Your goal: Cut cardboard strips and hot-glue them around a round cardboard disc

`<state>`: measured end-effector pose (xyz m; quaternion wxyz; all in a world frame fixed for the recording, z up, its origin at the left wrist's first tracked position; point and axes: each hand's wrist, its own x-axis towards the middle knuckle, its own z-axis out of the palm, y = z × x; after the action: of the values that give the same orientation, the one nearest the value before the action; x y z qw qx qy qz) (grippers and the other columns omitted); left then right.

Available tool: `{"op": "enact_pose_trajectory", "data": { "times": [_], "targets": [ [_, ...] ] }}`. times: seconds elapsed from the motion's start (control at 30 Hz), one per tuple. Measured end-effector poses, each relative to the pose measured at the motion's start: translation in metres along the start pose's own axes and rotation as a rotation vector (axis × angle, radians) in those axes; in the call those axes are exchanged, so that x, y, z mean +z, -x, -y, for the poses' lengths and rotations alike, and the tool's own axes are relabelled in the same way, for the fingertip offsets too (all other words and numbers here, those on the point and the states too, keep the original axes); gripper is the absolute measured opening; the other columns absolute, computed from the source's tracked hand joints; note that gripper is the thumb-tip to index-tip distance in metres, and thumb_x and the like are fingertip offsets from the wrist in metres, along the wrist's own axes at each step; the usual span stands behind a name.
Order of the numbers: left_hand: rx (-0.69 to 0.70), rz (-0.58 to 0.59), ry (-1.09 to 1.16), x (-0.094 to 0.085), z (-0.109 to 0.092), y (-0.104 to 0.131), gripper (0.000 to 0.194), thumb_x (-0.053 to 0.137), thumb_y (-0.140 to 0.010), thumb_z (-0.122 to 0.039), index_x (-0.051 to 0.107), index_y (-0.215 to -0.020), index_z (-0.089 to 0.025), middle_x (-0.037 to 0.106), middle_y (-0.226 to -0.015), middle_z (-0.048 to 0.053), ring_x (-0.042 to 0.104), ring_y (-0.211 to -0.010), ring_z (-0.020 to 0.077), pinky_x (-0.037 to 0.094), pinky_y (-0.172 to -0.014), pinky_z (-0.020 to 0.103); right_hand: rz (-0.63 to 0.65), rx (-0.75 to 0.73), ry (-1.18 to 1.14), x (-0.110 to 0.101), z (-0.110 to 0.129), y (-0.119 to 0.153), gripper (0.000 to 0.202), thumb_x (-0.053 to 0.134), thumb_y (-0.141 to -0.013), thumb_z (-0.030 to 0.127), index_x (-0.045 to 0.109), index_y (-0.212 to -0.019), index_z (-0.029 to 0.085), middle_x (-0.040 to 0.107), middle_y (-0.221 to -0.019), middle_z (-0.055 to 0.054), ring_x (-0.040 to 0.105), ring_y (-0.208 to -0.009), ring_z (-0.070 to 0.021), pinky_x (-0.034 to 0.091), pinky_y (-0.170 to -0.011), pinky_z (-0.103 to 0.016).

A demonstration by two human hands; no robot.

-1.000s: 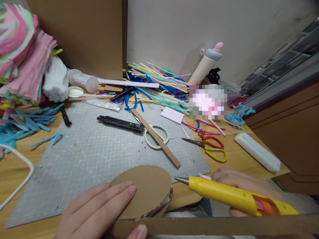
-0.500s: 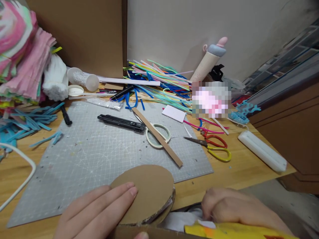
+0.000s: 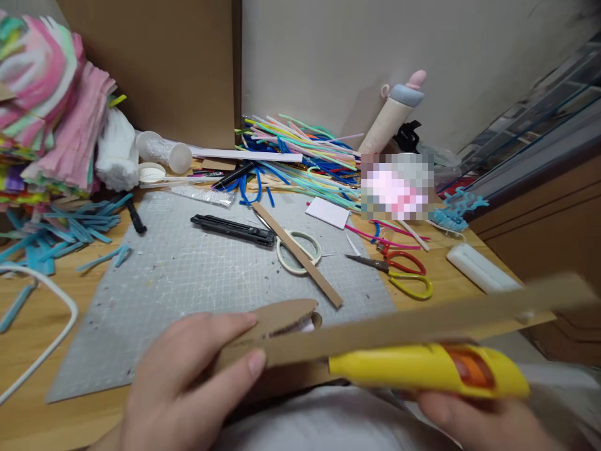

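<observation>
My left hand (image 3: 197, 363) is closed around a round cardboard piece (image 3: 277, 313), its thumb pressing a long cardboard strip (image 3: 399, 322) against the rim. The strip sticks out to the right with its far end free and blurred. Below it, my right hand (image 3: 483, 416) grips a yellow hot glue gun (image 3: 399, 369) with an orange window. The gun points left, its nozzle near the underside of the strip; a whitish glue stick (image 3: 563, 376) seems to come out of its back. Whether the nozzle touches the cardboard I cannot tell.
On the grey cutting mat (image 3: 164, 300) lie a black utility knife (image 3: 232, 230), a tape roll (image 3: 282, 260) and another cardboard strip (image 3: 319, 282). Scissors (image 3: 408, 285) lie to the right. Pipe cleaners (image 3: 300, 150) are heaped behind; a white cable (image 3: 72, 307) curves at left.
My right hand has brought the glue gun up from the lap to the cardboard. The round piece has tilted, and its strip now stretches to the right in full view.
</observation>
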<state>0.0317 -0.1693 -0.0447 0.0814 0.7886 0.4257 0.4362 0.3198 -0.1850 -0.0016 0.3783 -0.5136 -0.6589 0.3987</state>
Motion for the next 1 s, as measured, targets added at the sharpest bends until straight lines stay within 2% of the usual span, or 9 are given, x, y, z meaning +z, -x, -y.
{"op": "enact_pose_trajectory", "data": {
  "times": [0.03,0.13,0.2,0.3,0.43,0.57,0.7,0.87,1.0],
  "targets": [
    [0.069,0.087,0.072,-0.003,0.001,-0.006,0.032,0.053,-0.086,-0.013,0.063,-0.111,-0.029,0.074,-0.098,0.001,0.071,-0.079,0.0164,0.059,-0.062,0.026,-0.041,0.058,-0.022,-0.001,0.001,-0.001,0.033,0.077,-0.067,0.055,0.073,-0.097,0.041,0.071,-0.068,0.002,0.065,-0.053,-0.0195,0.056,-0.047,-0.026],
    [0.086,0.063,0.158,-0.010,0.000,-0.021,0.043,0.052,-0.084,-0.002,0.059,-0.119,-0.026,0.071,-0.102,0.002,0.069,-0.090,0.0141,0.058,-0.073,0.022,-0.012,0.206,-0.099,-0.003,0.000,-0.006,0.031,0.072,-0.072,0.058,0.076,-0.090,0.033,0.069,-0.062,0.000,0.062,-0.051,-0.0181,0.053,-0.045,-0.025],
    [0.053,0.076,0.162,-0.015,-0.002,-0.027,0.040,0.051,-0.087,-0.005,0.059,-0.119,-0.026,0.071,-0.099,0.001,0.069,-0.090,0.0131,0.057,-0.074,0.019,0.029,0.259,-0.119,-0.005,0.000,-0.011,0.035,0.068,-0.075,0.061,0.075,-0.077,0.027,0.068,-0.061,-0.002,0.061,-0.052,-0.0179,0.051,-0.044,-0.025],
    [-0.058,0.163,0.144,-0.021,-0.005,-0.030,0.032,0.054,-0.090,-0.013,0.060,-0.116,-0.031,0.071,-0.097,-0.004,0.068,-0.086,0.0116,0.055,-0.076,0.017,0.008,0.294,-0.101,-0.009,0.003,-0.017,0.044,0.065,-0.074,0.067,0.072,-0.064,0.024,0.064,-0.056,-0.002,0.058,-0.051,-0.0175,0.047,-0.043,-0.024],
    [-0.257,0.236,0.160,-0.023,-0.007,-0.029,0.026,0.059,-0.090,-0.023,0.060,-0.112,-0.037,0.071,-0.101,-0.007,0.067,-0.091,0.0109,0.052,-0.080,0.014,0.041,0.305,-0.077,-0.011,0.005,-0.021,0.047,0.063,-0.074,0.070,0.075,-0.070,0.025,0.064,-0.057,-0.003,0.057,-0.050,-0.0171,0.047,-0.043,-0.024],
    [-0.339,0.291,0.252,-0.019,-0.008,-0.030,0.023,0.057,-0.092,-0.027,0.060,-0.112,-0.039,0.069,-0.101,-0.008,0.065,-0.092,0.0101,0.050,-0.077,0.012,0.049,0.293,-0.105,-0.010,0.002,-0.023,0.047,0.062,-0.074,0.070,0.074,-0.072,0.025,0.064,-0.059,-0.001,0.056,-0.050,-0.0151,0.047,-0.043,-0.023],
    [-0.406,0.316,0.312,-0.016,-0.008,-0.030,0.022,0.057,-0.093,-0.031,0.059,-0.113,-0.041,0.068,-0.104,-0.009,0.063,-0.095,0.0103,0.049,-0.078,0.013,0.053,0.336,-0.041,-0.008,0.003,-0.025,0.046,0.064,-0.073,0.070,0.069,-0.066,0.024,0.058,-0.053,0.001,0.054,-0.049,-0.0147,0.048,-0.045,-0.023],
    [-0.508,0.345,0.393,-0.015,-0.008,-0.027,0.021,0.056,-0.094,-0.037,0.058,-0.114,-0.042,0.067,-0.109,-0.008,0.062,-0.098,0.0119,0.049,-0.079,0.016,-0.143,0.358,0.002,0.007,0.025,-0.023,0.050,0.070,-0.063,0.074,0.062,-0.054,0.025,0.057,-0.053,0.001,0.055,-0.054,-0.0163,0.057,-0.065,-0.029],
    [-0.570,0.340,0.427,-0.013,-0.006,-0.025,0.022,0.056,-0.093,-0.041,0.059,-0.115,-0.040,0.066,-0.111,-0.005,0.062,-0.099,0.0143,0.050,-0.079,0.019,-0.244,0.329,0.029,0.019,0.037,-0.020,0.053,0.070,-0.057,0.079,0.073,-0.072,0.028,0.069,-0.070,-0.001,0.064,-0.070,-0.0214,0.057,-0.074,-0.032]
  ]
}}
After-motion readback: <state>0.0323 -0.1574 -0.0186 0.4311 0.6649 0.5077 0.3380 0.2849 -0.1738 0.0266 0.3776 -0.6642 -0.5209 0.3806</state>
